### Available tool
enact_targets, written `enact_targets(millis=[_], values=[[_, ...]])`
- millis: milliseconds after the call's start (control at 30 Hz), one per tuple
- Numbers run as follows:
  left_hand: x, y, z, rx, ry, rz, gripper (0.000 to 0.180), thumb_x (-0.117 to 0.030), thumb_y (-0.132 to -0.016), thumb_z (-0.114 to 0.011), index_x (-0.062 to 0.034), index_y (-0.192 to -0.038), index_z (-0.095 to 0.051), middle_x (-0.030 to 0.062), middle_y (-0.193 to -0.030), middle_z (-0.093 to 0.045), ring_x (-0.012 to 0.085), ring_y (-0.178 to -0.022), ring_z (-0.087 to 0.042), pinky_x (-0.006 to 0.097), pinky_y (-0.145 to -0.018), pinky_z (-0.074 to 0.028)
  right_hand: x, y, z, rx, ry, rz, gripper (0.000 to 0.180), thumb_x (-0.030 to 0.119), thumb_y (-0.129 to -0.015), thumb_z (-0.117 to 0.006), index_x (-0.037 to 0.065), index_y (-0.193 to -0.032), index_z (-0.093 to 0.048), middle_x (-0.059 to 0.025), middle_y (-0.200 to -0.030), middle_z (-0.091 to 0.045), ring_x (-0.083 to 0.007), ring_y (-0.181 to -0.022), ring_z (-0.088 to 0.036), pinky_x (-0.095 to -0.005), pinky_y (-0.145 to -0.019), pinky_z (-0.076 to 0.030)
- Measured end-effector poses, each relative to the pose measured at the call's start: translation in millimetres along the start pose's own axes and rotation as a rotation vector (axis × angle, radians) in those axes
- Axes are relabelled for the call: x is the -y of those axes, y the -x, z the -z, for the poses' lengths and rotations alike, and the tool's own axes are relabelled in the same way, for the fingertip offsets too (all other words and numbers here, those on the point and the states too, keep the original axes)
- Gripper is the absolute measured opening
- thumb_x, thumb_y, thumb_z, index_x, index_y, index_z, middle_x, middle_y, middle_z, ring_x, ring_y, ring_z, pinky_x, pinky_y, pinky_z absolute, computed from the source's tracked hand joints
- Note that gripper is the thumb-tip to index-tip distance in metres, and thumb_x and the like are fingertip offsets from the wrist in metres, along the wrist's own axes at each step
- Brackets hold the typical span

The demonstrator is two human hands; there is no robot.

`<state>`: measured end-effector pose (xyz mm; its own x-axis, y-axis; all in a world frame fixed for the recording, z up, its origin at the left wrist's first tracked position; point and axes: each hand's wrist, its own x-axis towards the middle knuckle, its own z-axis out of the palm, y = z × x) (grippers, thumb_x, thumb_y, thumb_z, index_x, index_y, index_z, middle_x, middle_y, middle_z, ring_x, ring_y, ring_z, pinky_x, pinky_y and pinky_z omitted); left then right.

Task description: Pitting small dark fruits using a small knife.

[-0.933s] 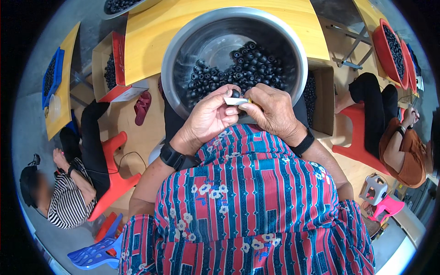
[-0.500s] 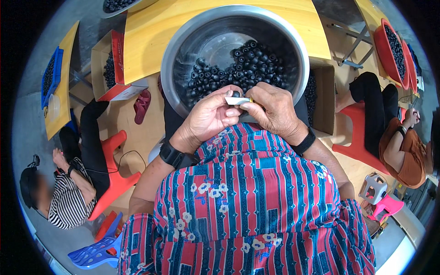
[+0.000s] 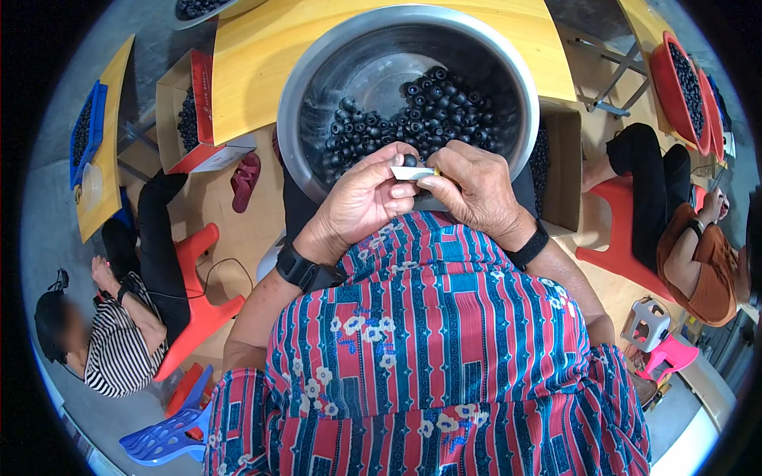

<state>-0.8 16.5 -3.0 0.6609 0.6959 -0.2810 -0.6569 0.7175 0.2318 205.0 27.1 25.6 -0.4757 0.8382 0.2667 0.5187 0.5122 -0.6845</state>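
Observation:
My left hand pinches a small round black part between thumb and fingers, near the basin's front rim. In my right hand is a small knife with a pale, flat blade; a bit of yellow shows at its handle, and the rest is hidden in my fingers. The blade points left and lies against or just before the black part; contact cannot be made out. Beyond my hands stands a wide metal basin, with many loose black ring-like parts heaped on its bottom.
A yellow table lies behind the basin. Cardboard boxes of black parts stand at left and right. A person in stripes sits left, another in brown right. A red tub stands far right; a slipper lies on the floor.
The black part at my left fingertips shows a little more and seems slightly turned. Both hands keep nearly the same place and grip.

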Motion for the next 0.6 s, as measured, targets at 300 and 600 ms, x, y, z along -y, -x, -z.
enact_targets(millis=[300, 600], values=[[0.2, 0.1, 1.1, 0.014, 0.029, -0.003, 0.021, -0.011, -0.100, -0.049, -0.0018, -0.119, -0.049, 0.0054, -0.100, -0.054, 0.0082, -0.075, -0.046, 0.020, -0.062, -0.041, -1.1, 0.6, -1.2, -0.007, -0.015, 0.003, 0.026, 0.031, -0.085, -0.070, 0.007, -0.083, -0.060, -0.0096, -0.072, -0.055, -0.0303, -0.066, -0.060, -0.0405, -0.057, -0.047], [1.6, 0.9, 1.1, 0.000, 0.036, -0.011, 0.025, -0.011, -0.099, -0.050, -0.0007, -0.122, -0.048, 0.0082, -0.105, -0.055, 0.0085, -0.077, -0.046, 0.021, -0.064, -0.041, -1.8, 1.3, -0.7, -0.005, -0.025, -0.005, 0.025, 0.030, -0.086, -0.069, 0.007, -0.085, -0.062, -0.0107, -0.073, -0.055, -0.0318, -0.067, -0.060, -0.0415, -0.059, -0.047]])
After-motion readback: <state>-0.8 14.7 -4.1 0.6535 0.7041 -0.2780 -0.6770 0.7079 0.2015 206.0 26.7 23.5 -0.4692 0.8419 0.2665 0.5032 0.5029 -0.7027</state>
